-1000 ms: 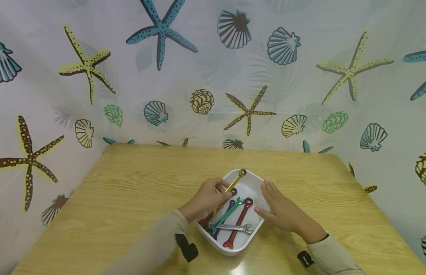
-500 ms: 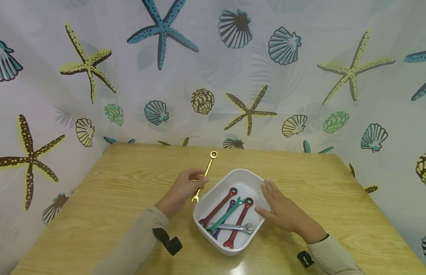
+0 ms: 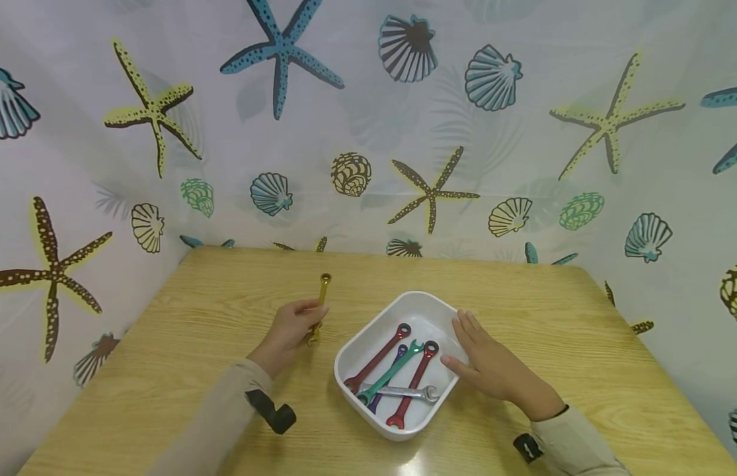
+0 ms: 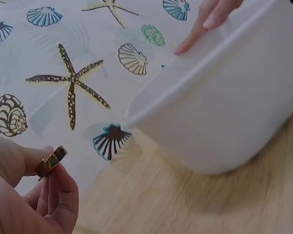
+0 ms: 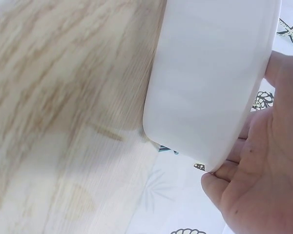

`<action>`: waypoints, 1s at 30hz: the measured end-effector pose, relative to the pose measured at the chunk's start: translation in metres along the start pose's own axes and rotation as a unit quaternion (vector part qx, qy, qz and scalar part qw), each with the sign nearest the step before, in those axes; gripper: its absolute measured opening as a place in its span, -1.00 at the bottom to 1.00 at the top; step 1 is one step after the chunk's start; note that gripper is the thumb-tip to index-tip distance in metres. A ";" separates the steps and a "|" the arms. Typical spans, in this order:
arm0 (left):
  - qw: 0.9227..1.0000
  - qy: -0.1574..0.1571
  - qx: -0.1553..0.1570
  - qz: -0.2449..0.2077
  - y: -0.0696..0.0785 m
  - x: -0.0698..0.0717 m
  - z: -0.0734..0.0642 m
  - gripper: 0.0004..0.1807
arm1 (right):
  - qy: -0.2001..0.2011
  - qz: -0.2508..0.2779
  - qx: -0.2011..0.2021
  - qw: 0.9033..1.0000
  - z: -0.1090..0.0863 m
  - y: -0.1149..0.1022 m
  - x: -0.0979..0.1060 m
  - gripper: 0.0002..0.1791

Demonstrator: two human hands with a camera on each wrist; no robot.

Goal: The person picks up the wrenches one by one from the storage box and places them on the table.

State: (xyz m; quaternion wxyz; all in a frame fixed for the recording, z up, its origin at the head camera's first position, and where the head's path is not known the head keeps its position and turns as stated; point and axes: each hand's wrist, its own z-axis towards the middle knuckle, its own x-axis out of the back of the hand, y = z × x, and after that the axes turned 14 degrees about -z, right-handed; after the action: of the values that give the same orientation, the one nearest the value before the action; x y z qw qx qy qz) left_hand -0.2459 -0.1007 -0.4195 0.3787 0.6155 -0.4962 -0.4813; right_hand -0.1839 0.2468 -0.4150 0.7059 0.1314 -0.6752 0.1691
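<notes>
My left hand pinches a gold combination wrench by its middle, left of a white plastic bin. The ring end points up and away; the other end emerges below the fingers. In the left wrist view, the wrench shows end-on between thumb and fingers. My right hand rests on the bin's right rim, its fingers straight and the thumb reaching over the edge. Inside lie two red wrenches, a green wrench, a silver wrench and a partly covered purple wrench.
The bin stands on a wood-grain table. A curtain printed with starfish and shells encloses the back and both sides. A black strap sits on the left sleeve, another black strap piece near the right cuff.
My left hand has lifted the gold wrench out of the bin and carried it left over the table. The right hand has stayed on the rim.
</notes>
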 end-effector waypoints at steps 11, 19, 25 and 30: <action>0.987 0.043 -0.021 0.154 -0.028 0.016 0.023 -0.61 | -0.003 0.004 -0.001 1.000 0.000 0.000 0.000 -0.12; 0.957 0.054 -0.071 0.276 -0.032 0.012 0.027 -0.75 | 0.002 0.004 0.001 1.000 0.000 0.000 0.000 -0.13; 0.923 0.050 -0.125 0.360 -0.034 0.013 0.026 -0.76 | 0.004 0.003 0.002 1.000 0.001 0.001 -0.001 -0.13; 0.908 0.044 -0.155 0.387 -0.035 0.013 0.025 -0.78 | 0.004 0.003 0.003 1.000 0.001 0.001 -0.002 -0.14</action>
State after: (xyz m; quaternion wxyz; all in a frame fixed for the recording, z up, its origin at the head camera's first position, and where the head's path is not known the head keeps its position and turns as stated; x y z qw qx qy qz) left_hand -0.2605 -0.1054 -0.4614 0.6472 0.3290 -0.5976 -0.3403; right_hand -0.1856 0.2474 -0.4169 0.7076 0.1309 -0.6723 0.1737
